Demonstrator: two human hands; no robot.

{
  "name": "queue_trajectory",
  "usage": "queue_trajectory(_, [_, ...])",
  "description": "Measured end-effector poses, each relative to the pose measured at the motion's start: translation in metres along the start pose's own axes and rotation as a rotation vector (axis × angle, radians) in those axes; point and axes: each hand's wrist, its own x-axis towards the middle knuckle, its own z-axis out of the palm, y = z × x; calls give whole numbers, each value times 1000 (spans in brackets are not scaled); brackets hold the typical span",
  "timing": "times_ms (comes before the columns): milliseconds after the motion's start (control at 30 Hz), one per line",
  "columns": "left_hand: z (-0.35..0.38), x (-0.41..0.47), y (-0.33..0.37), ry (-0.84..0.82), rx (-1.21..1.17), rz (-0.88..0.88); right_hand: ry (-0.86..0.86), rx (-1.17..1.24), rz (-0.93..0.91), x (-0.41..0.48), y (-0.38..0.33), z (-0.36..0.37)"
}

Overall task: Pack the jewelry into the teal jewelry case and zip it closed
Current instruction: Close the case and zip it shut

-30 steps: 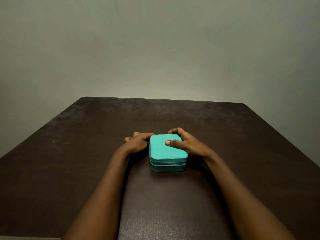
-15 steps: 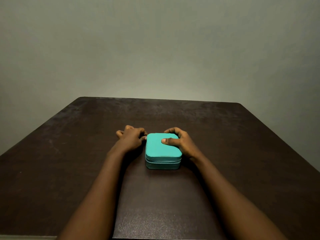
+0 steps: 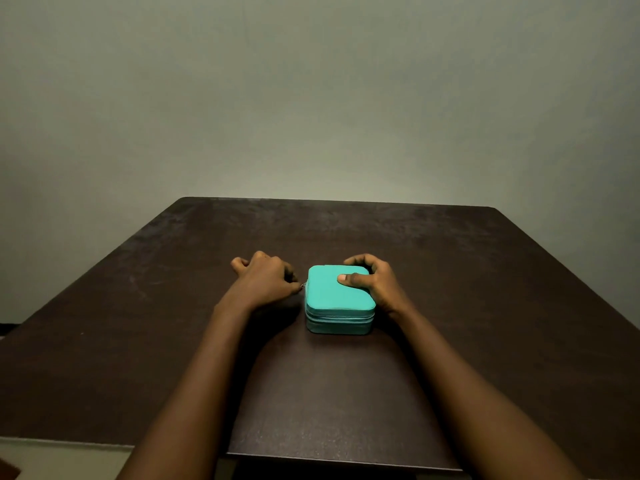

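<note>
Gripping the teal jewelry case (image 3: pixel 337 301) mid-frame on the dark surface (image 3: pixel 485 306), the right hand (image 3: pixel 375 284) is pressing its thumb on the lid; the curled left hand (image 3: pixel 266 280) is pinching the zipper pull (image 3: pixel 303 285).

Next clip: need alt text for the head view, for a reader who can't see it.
A closed teal jewelry case sits on a dark table; the right hand grips its right side, thumb on the lid, while the left hand pinches the zipper pull at its left side.
</note>
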Motion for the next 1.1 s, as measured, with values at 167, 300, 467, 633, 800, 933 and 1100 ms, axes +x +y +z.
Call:
queue_trajectory(167, [1,-12,-2,21,-117,-42,17,-1,-6,0,0,1])
queue_trajectory(300, [-1,-26,1,-18,-160,-39,31,2,-7,-1,0,1])
queue_trajectory(467, [-3,-42,6,-56,-224,-55,35,-12,-17,-1,-1,2])
queue_trajectory(633, [-6,-53,8,-99,-291,-74,45,-6,-23,-4,-2,3])
queue_trajectory(800, [-6,-59,14,-143,-337,-69,55,-7,-26,-4,-1,4])
queue_trajectory(933, [-2,-62,27,-148,-374,-41,57,-24,-29,-4,-1,4])
queue_trajectory(1100, [12,-69,40,-90,-393,11,59,-34,-33,-5,-1,4])
